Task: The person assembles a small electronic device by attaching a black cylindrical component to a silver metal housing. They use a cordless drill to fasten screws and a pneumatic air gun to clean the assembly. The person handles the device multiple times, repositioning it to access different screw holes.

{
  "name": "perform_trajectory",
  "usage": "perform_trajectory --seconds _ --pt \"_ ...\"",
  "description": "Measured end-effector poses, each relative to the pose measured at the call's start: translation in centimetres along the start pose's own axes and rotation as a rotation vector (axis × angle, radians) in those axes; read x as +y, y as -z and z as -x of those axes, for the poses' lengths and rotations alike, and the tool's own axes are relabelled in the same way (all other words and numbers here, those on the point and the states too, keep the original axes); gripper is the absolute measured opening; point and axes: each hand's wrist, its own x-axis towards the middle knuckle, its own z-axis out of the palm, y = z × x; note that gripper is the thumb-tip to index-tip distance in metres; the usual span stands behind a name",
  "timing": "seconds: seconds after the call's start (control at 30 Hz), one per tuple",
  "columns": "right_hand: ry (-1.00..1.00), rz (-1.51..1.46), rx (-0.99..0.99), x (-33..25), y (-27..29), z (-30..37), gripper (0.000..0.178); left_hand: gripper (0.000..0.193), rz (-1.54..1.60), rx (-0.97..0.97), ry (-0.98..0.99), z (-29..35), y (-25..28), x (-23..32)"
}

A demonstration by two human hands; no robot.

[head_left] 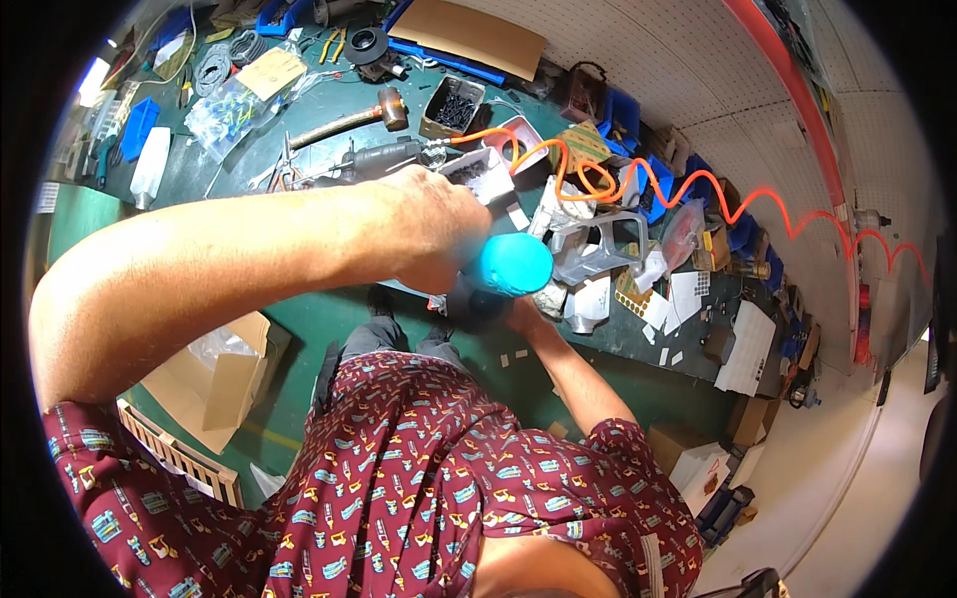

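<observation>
In front of my body, at the bench's near edge, my left hand (pixel 439 224) is closed round a turquoise round-ended tool (pixel 516 265). Its rounded end faces up; the motion blurs the hand's edge, and the tool's exact kind does not show. A dark part (pixel 485 303) sits just under it, too blurred to name. My right hand (pixel 525 317) is low beside that dark part, with its fingers hidden behind the tool. Just beyond my left hand lie a dark grey air tool (pixel 379 157) and a white bin of small dark parts (pixel 480 177).
An orange coiled hose (pixel 733 211) stretches across the right side. On the dark green bench (pixel 638 344) are a mallet (pixel 344 124), a box of black screws (pixel 454 108), a grey plastic frame (pixel 603 251) and white papers (pixel 684 299). An open cardboard box (pixel 214 384) stands on the floor at left.
</observation>
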Motion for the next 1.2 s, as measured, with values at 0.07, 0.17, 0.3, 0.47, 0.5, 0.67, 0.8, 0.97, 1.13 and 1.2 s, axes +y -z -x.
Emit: perform_trajectory --seconds 0.07,0.17,0.3,0.47,0.5,0.67,0.8,0.97,1.13,1.2 --pt "-0.037 -0.064 0.067 -0.3 0.0 0.7 0.043 0.029 -0.014 -0.038 0.014 -0.2 0.4 0.5" --pt "0.111 0.128 0.132 -0.3 0.0 0.2 0.042 0.032 -0.010 -0.068 0.019 -0.1 0.5 0.5" --pt "-0.246 -0.192 0.030 1.6 0.2 1.7 0.039 0.025 0.004 0.014 0.004 0.0 -0.4 0.4" --pt "0.037 -0.046 0.029 4.0 0.3 2.0 0.038 0.025 0.001 0.010 0.019 -0.2 -0.4 0.6" --pt "-0.014 -0.084 0.020 3.3 0.4 1.9 0.038 0.024 0.000 0.013 0.014 -0.1 -0.4 0.6" --pt "0.111 0.122 0.014 1.8 0.4 0.9 0.047 0.023 0.014 0.032 0.001 -0.6 -1.2 0.3" --pt "0.191 0.326 0.013 3.0 0.7 0.5 0.056 0.022 -0.003 0.028 0.030 -0.7 -1.4 0.0" --pt "0.178 0.446 0.021 2.2 0.6 0.0 0.056 0.027 0.021 -0.016 0.144 -0.5 -1.0 -0.3" --pt "0.233 0.486 0.089 3.9 0.5 -0.2 0.056 0.029 0.267 0.152 0.093 2.9 -0.5 -2.4" --pt "0.089 0.239 0.152 3.6 0.0 0.1 0.056 0.029 0.288 0.499 -0.045 5.2 -3.6 -4.2"
